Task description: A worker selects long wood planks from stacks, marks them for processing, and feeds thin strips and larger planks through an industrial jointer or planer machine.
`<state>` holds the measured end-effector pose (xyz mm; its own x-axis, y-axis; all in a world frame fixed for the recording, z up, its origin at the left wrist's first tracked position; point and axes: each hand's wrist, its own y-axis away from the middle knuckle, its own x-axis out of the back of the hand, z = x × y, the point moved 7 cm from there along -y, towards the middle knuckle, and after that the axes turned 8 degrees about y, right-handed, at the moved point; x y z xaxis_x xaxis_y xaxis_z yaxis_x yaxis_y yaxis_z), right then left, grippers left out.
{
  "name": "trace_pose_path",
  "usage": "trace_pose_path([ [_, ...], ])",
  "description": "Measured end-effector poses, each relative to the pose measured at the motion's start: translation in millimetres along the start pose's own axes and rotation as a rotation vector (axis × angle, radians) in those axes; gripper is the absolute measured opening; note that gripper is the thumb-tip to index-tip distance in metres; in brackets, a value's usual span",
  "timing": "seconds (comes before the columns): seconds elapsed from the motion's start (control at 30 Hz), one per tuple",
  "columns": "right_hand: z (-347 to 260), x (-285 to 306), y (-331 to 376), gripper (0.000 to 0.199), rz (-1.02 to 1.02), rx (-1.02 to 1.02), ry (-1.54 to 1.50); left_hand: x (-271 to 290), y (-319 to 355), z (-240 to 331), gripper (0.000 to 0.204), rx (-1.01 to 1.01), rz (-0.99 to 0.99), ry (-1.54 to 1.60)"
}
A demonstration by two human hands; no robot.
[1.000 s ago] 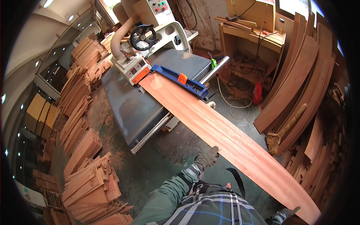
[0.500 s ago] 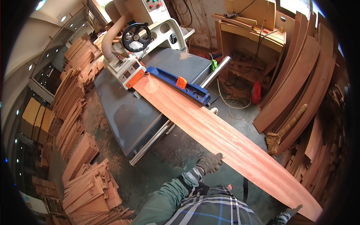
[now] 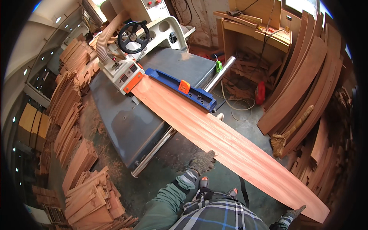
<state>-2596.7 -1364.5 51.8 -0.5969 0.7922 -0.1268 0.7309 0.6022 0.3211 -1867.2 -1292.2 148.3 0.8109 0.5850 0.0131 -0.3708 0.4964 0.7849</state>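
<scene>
A long reddish wooden board (image 3: 230,147) slants from the saw machine at upper left to the lower right. Its far end lies by the orange guard (image 3: 134,83) and along the blue fence (image 3: 180,89). My left hand (image 3: 202,162), in a dark knit glove, is at the board's near edge around mid-length, its fingers closed there and partly hidden. Gripping the board close to its near end is my right hand (image 3: 295,212), also gloved, its thumb on top and its fingers out of sight underneath.
The grey machine table (image 3: 122,119) has metal rails (image 3: 153,153) at its front edge. Stacked planks (image 3: 92,195) lie on the left; curved boards (image 3: 303,88) lean at right beside a straw brush (image 3: 293,132). A cable (image 3: 245,115) lies behind the board.
My left hand has shifted along the board's edge toward the machine. My right hand keeps its place near the board's end. The view has moved slightly, and my feet now show.
</scene>
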Motion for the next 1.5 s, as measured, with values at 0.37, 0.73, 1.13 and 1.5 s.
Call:
trace_pose_path([
  [0.37, 46, -100, 140, 0.076, -0.268, -0.347, -0.238, 102, -69, 53, 0.039, -0.520, 0.119, -0.031],
  [0.73, 79, -184, 236, 0.066, -0.864, -0.403, 0.029, 53, -44, 7, 0.021, -0.761, 0.401, -1.245],
  [1.13, 127, -266, 346, 0.073, -1.316, -0.503, 0.318, -132, 35, -50, 0.025, -0.704, -0.517, -0.963],
  [1.5, 100, -297, 426, 0.056, -1.672, -0.614, 0.365, -37, -44, -6, 0.026, -0.928, -0.298, -0.737],
])
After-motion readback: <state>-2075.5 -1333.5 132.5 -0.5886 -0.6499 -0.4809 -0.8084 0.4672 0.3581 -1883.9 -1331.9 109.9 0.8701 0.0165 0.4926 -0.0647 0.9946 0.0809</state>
